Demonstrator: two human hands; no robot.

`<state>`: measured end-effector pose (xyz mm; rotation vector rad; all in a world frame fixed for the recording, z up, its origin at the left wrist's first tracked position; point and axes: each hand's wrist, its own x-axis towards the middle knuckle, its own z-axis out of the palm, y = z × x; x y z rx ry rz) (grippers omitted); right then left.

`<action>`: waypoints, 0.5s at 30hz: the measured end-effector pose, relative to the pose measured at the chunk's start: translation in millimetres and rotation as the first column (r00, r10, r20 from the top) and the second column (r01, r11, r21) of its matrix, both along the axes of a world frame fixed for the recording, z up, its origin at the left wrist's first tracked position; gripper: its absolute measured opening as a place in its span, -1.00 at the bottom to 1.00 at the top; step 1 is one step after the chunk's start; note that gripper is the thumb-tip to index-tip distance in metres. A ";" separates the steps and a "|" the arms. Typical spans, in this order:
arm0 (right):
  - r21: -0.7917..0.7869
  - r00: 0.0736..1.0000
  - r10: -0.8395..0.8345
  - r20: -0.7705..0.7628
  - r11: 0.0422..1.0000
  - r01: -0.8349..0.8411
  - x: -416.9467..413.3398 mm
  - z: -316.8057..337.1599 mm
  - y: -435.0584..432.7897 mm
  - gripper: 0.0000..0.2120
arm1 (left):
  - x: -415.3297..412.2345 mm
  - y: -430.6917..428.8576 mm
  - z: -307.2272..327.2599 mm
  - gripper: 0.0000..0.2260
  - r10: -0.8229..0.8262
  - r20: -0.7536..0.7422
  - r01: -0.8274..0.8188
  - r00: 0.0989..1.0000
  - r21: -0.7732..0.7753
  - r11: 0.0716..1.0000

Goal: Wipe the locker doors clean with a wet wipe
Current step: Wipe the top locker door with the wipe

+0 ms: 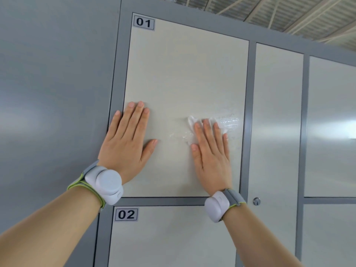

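The cream locker door marked 01 [185, 74] fills the middle of the head view, framed in grey. My left hand [128, 140] lies flat on its lower left part, fingers straight and together, holding nothing. My right hand [211, 151] presses a crumpled white wet wipe [191, 122] against the door's lower right part with straight fingers; the wipe pokes out above and left of the fingertips. A wet streak [228, 120] shines to the right of the wipe, and another damp patch [180, 136] lies left of the thumb.
Door 02 [173, 237] sits directly below. More cream doors [277, 116] stand to the right, one with a round key lock [256, 201]. The locker's grey side panel [54, 93] is at the left. A ribbed ceiling [289, 14] shows above.
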<state>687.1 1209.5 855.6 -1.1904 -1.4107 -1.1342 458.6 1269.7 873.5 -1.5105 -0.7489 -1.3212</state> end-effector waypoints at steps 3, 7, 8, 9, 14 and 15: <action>0.012 0.996 -0.006 -0.093 1.000 0.007 20.2 -2.0 -3.4 -0.49 | 0.1 -0.1 -0.2 -0.38 0.003 -0.004 -0.003 1.000 -0.003 1.000; 0.020 0.977 0.029 -0.212 0.999 -0.025 30.4 -2.8 -3.7 -0.47 | 1.1 0.4 -0.4 -0.38 0.000 0.003 0.000 1.000 0.006 1.000; 0.026 0.972 0.035 -0.232 0.999 -0.030 28.3 -3.0 -3.5 -0.46 | 1.2 0.8 -0.5 -0.38 -0.002 0.003 0.002 1.000 0.007 1.000; 0.030 0.966 0.043 -0.254 0.999 -0.037 25.2 -3.2 -3.3 -0.45 | 1.4 0.9 -0.7 -0.38 -0.003 0.002 0.003 1.000 0.005 1.000; 0.009 0.968 0.058 -0.242 0.998 -0.058 -0.9 -9.5 -1.8 -0.45 | 1.9 0.9 -0.4 -0.38 0.002 0.002 -0.002 1.000 0.002 1.000; 0.010 0.979 0.062 -0.193 0.998 -0.061 -5.6 -12.4 -0.6 -0.47 | 1.6 0.9 -0.5 -0.38 0.003 0.000 -0.003 1.000 0.002 1.000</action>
